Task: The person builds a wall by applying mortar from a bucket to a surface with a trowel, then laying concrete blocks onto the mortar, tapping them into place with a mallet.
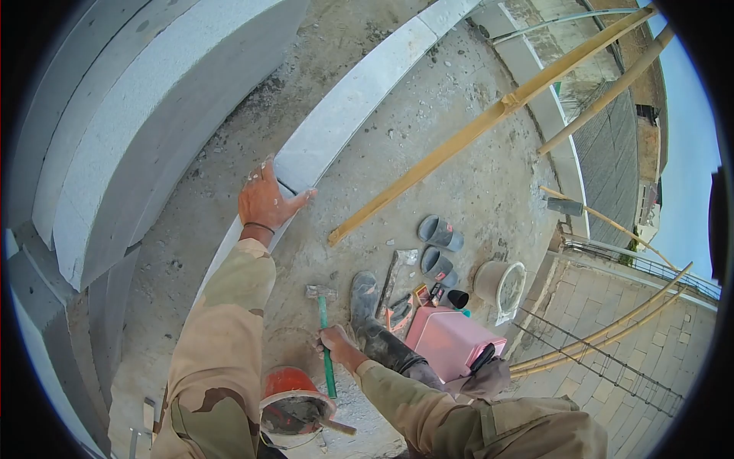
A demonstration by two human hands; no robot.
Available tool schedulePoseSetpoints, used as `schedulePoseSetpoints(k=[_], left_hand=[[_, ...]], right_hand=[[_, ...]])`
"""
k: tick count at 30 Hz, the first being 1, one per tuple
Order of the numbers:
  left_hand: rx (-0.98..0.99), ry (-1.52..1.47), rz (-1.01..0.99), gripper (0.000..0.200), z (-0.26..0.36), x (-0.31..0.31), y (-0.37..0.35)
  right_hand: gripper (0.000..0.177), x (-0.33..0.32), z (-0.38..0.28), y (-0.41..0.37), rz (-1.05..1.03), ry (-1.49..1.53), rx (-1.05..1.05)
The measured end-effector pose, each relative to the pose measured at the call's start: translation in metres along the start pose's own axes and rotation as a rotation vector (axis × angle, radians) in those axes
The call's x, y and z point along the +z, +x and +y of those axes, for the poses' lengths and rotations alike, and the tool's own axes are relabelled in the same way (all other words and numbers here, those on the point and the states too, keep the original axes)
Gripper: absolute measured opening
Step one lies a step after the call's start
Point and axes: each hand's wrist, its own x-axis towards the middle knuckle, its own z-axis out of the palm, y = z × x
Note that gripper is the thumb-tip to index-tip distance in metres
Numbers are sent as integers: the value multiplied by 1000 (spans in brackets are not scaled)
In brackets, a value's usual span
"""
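My left hand (262, 197), with pale dust on its fingers, lies spread across a row of light grey blocks, at the joint by the near end of a long block (348, 96). Its thumb reaches past one side of the row and its fingers rest at the other. My right hand (342, 348) is wrapped around the green handle of a hammer (321, 293), whose head points away from me. Just below the hammer stands a red bucket (289, 380) with grey mortar and a wooden-handled tool in it.
Large grey blocks (145, 145) are stacked at left. A bamboo pole (459, 145) slants across the floor's right side. Near my boot (367, 306) are slippers (440, 233), a pink container (447, 340), a hand saw (399, 312) and a pale bucket (497, 287). A low wall (547, 99) edges the floor.
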Motion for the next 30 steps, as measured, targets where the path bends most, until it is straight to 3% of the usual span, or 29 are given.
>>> schedulePoseSetpoints(k=[14,22,25,30], left_hand=[[-28,90,1,113,12,-5,-2],[-28,79,45,74,8,5,0],[-6,130,98,73,8,10,0],[44,185,94,70,12,9,-2]], right_hand=[[10,-2,-1,-2,-42,73,-31],[13,-13,-3,2,-120,346,-68],[14,-25,-29,-16,-118,230,-60],[15,-69,-78,-87,-215,451,20]])
